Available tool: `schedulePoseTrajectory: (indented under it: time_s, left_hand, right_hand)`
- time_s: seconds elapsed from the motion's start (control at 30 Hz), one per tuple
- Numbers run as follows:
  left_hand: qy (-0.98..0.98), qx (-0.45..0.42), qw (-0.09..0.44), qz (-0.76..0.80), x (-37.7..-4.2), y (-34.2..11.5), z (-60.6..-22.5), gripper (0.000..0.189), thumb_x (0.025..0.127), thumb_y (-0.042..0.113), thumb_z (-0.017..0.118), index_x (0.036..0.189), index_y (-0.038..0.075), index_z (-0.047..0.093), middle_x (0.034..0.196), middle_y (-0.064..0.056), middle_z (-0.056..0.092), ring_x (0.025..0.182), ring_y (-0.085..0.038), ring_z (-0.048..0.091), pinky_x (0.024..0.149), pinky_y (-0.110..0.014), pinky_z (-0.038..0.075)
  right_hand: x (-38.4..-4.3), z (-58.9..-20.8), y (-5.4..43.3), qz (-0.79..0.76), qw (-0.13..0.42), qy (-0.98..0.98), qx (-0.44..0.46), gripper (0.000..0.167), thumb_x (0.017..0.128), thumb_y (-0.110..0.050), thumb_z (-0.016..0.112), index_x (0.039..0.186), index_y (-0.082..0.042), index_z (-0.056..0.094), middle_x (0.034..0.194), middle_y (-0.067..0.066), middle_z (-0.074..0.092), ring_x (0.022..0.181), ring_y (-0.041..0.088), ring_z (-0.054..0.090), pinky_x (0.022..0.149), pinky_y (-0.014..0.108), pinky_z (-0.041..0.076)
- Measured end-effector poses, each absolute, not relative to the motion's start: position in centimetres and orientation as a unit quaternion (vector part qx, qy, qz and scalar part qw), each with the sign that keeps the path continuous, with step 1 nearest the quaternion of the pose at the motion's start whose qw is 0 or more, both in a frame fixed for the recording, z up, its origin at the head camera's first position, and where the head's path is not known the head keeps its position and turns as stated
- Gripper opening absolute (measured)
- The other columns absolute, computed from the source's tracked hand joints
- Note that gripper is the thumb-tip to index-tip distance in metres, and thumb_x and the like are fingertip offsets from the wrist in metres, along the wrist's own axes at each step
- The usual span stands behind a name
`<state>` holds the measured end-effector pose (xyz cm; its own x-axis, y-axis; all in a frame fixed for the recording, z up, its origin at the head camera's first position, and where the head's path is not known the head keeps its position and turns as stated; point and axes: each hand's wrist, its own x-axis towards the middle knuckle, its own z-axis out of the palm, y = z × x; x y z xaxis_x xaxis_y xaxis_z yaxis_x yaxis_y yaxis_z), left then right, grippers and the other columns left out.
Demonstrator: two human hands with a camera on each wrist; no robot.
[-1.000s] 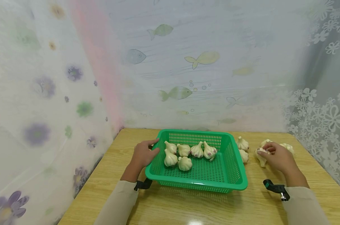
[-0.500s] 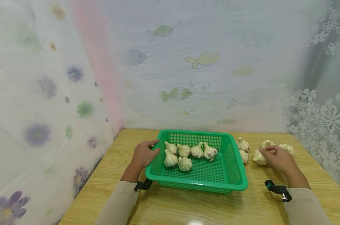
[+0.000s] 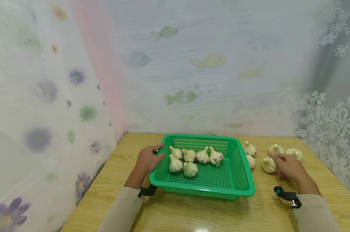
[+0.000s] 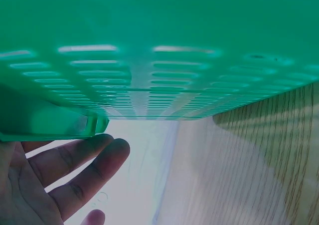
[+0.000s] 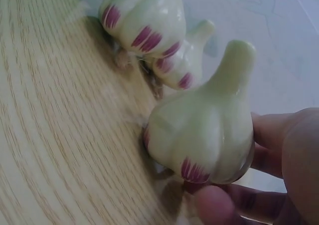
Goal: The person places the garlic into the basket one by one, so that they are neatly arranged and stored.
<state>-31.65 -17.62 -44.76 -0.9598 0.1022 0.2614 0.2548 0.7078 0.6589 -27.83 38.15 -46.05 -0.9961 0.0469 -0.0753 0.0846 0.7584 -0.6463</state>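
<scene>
A green plastic basket (image 3: 202, 187) stands on the table with several white garlic bulbs (image 3: 190, 169) inside, most toward its left and back. My left hand (image 3: 147, 159) rests at the basket's left rim; in the left wrist view its fingers (image 4: 92, 177) lie loosely beside the green wall. To the right of the basket, my right hand (image 3: 289, 166) holds a garlic bulb (image 3: 268, 165) from its right side. In the right wrist view this bulb (image 5: 204, 130) has its stem up and purple streaks low down, with fingertips (image 5: 214, 205) close against it.
Two garlic bulbs (image 3: 250, 149) lie along the basket's right side. Behind my right hand are another bulb (image 3: 276, 149) and more pale bulbs (image 3: 295, 153), partly hidden by it. The wooden table (image 3: 180, 216) ends at a patterned curtain (image 3: 209, 106).
The bulb at my right hand has turned from stem toward me to a more upright pose. The right hand has shifted slightly. The left hand and basket have stayed put.
</scene>
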Motion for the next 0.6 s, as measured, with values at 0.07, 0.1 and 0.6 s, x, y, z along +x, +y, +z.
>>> schedulePoseTrajectory:
  time_s: [0.07,0.1,0.6]
  left_hand:
    - [-0.918,-0.098,0.102,-0.371,-31.64,-17.63,-44.77,0.048,0.096,0.027,0.064,0.144,0.023,0.065,0.108,-0.010,0.078,0.072,-0.016,0.066,0.050,-0.032,0.043]
    - [-0.918,-0.098,0.102,-0.371,-31.62,-17.64,-44.76,0.048,0.096,0.027,0.064,0.144,0.023,0.065,0.108,-0.010,0.078,0.073,-0.017,0.066,0.050,-0.032,0.044]
    - [-0.913,-0.098,0.097,-0.385,-31.72,-17.66,-44.83,0.048,0.096,0.025,0.064,0.144,0.021,0.064,0.112,-0.014,0.077,0.056,-0.017,0.061,0.048,-0.033,0.043]
  right_hand:
    - [-27.71,-46.12,38.20,-0.331,0.016,0.943,0.028,0.072,0.111,-0.048,0.031,0.153,0.011,0.040,0.059,0.005,0.060,0.056,0.023,0.061,0.062,0.035,0.047]
    - [-27.67,-46.17,38.22,-0.327,0.011,0.945,0.024,0.071,0.112,-0.047,0.030,0.153,0.010,0.041,0.057,0.004,0.058,0.054,0.023,0.058,0.060,0.035,0.045]
    - [-28.24,-46.90,39.03,-0.345,0.003,0.936,-0.064,0.053,0.092,0.005,0.061,0.144,0.010,0.052,0.133,0.039,0.058,0.101,0.041,0.069,0.069,0.034,0.051]
